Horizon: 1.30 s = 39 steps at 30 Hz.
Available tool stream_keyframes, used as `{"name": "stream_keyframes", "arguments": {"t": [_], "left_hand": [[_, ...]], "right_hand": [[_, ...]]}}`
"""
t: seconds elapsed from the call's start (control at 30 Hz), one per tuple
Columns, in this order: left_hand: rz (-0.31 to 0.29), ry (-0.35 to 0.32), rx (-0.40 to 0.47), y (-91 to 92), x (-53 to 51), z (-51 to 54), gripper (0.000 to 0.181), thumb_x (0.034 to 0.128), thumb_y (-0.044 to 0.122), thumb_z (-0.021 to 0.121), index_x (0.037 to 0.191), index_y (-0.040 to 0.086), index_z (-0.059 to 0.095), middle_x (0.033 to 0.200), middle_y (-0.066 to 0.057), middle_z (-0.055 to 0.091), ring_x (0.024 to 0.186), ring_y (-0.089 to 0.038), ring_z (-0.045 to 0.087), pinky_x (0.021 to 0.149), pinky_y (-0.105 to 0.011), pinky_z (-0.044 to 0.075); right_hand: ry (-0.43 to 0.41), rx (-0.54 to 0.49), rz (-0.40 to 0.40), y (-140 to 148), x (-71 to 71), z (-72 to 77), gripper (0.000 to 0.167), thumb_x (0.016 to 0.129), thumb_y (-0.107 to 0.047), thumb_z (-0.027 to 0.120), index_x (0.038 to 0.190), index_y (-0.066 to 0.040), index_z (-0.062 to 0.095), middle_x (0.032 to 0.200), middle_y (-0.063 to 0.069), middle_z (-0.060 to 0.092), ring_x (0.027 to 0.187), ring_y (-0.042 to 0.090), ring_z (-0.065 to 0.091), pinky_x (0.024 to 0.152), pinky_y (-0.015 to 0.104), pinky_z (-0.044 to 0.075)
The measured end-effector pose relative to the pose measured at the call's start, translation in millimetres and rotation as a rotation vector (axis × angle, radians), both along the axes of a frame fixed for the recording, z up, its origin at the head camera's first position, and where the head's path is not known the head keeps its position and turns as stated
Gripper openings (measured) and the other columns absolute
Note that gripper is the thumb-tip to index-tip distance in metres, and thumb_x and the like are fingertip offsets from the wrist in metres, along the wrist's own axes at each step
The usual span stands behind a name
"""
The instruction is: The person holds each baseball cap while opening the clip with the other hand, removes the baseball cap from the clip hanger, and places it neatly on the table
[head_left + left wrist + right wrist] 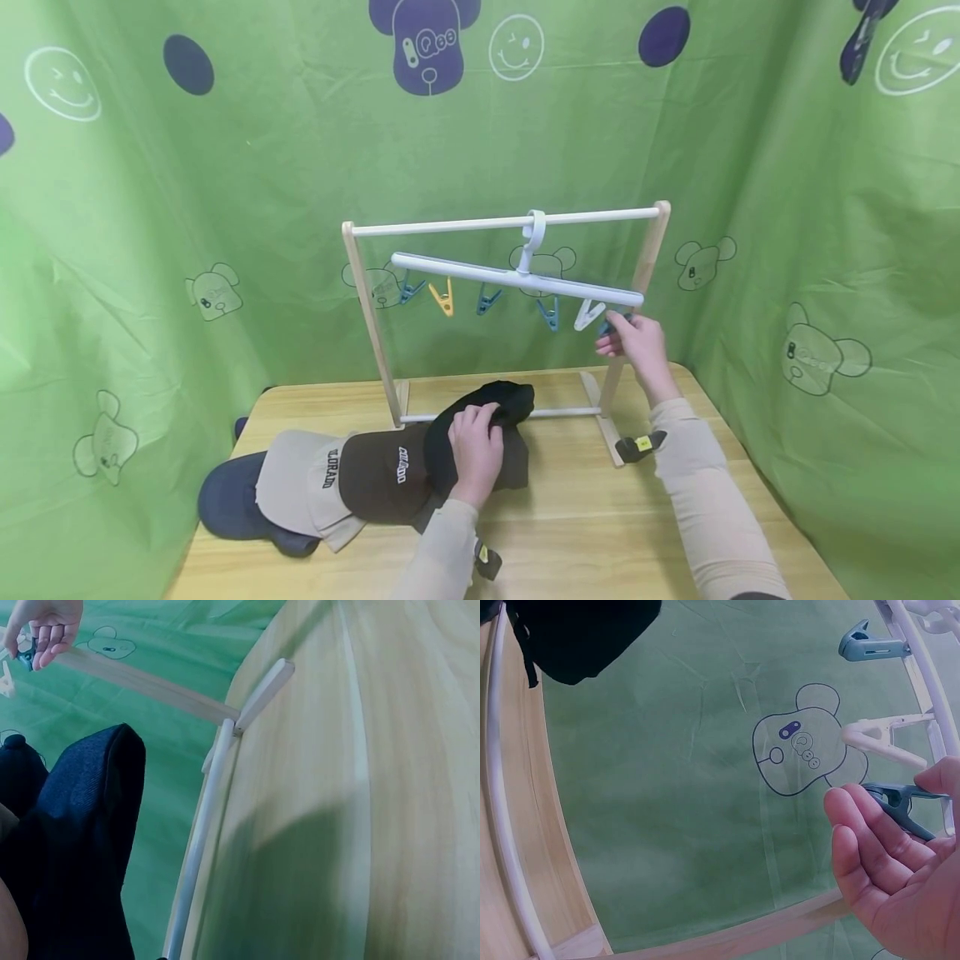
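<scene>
My left hand (476, 450) grips a black cap (442, 446), raised over the right end of a row of caps. In the left wrist view the dark cap (75, 817) fills the left side. A pale hanger (465, 268) with several clips hangs tilted from a rack (442, 226), its right end lower. At that end, my right hand (637, 337) pinches a blue clip (889, 796) between thumb and fingers; the index finger is partly hidden. The hand's other fingers curl loosely below the clip. Beside it hangs a white clip (583, 321).
Overlapping caps lie on the wooden table (555, 533): navy (232, 500), beige (288, 479) and brown (375, 475), with another dark one under the raised cap. The rack's wooden feet (609, 433) stand near the back edge. A green curtain (300, 167) surrounds the table.
</scene>
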<state>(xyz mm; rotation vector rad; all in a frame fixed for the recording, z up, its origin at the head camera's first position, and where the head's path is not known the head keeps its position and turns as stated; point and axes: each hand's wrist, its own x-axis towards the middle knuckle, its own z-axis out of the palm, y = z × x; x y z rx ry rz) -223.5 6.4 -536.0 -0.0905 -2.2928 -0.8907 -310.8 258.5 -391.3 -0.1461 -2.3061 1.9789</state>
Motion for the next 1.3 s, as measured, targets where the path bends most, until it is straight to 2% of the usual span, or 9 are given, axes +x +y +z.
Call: {"name": "stream_keyframes", "arguments": {"t": [0.2, 0.6, 0.87, 1.1, 1.3], "left_hand": [[-0.013, -0.043, 0.001, 0.0, 1.6, -4.3, 0.025, 0.0799, 0.008, 0.069, 0.103, 0.018, 0.072, 0.092, -0.001, 0.064, 0.090, -0.022, 0.055, 0.089, -0.044, 0.043], [-0.013, -0.069, -0.018, 2.1, 0.9, -23.9, 0.028, 0.0789, 0.008, 0.070, 0.104, 0.021, 0.072, 0.091, 0.001, 0.063, 0.091, -0.021, 0.054, 0.095, -0.046, 0.040], [0.008, 0.024, -0.062, 5.4, 1.7, -30.8, 0.032, 0.0711, 0.004, 0.075, 0.099, 0.019, 0.072, 0.087, 0.002, 0.061, 0.088, -0.020, 0.052, 0.092, -0.050, 0.041], [-0.025, -0.074, -0.052, 4.9, 4.5, -31.7, 0.032, 0.0760, 0.005, 0.074, 0.104, 0.021, 0.073, 0.090, 0.001, 0.063, 0.092, -0.021, 0.054, 0.099, -0.051, 0.039], [-0.034, -0.109, -0.058, 5.1, 4.0, -34.5, 0.033, 0.0766, 0.006, 0.074, 0.105, 0.022, 0.072, 0.091, 0.001, 0.063, 0.094, -0.021, 0.054, 0.100, -0.050, 0.038]], "right_hand": [[0.011, -0.007, 0.008, -5.9, 9.3, 10.1, 0.040, 0.099, -0.024, 0.052, 0.107, 0.016, 0.053, 0.058, -0.003, 0.069, 0.053, 0.011, 0.069, 0.052, 0.020, 0.056], [0.008, -0.018, 0.006, -5.3, 10.3, 9.7, 0.048, 0.099, -0.025, 0.053, 0.114, 0.020, 0.049, 0.059, -0.003, 0.069, 0.053, 0.011, 0.069, 0.054, 0.022, 0.057], [0.019, -0.018, 0.006, -4.2, 8.7, 7.8, 0.046, 0.099, -0.025, 0.053, 0.111, 0.019, 0.050, 0.058, -0.004, 0.069, 0.053, 0.010, 0.069, 0.052, 0.021, 0.057], [0.007, -0.009, 0.005, -4.0, 9.4, 8.0, 0.045, 0.099, -0.025, 0.052, 0.111, 0.018, 0.051, 0.058, -0.005, 0.069, 0.053, 0.010, 0.068, 0.054, 0.021, 0.057], [0.002, -0.012, 0.009, -4.3, 9.6, 8.3, 0.045, 0.099, -0.025, 0.052, 0.113, 0.018, 0.050, 0.059, -0.004, 0.069, 0.053, 0.009, 0.068, 0.053, 0.021, 0.057]]}}
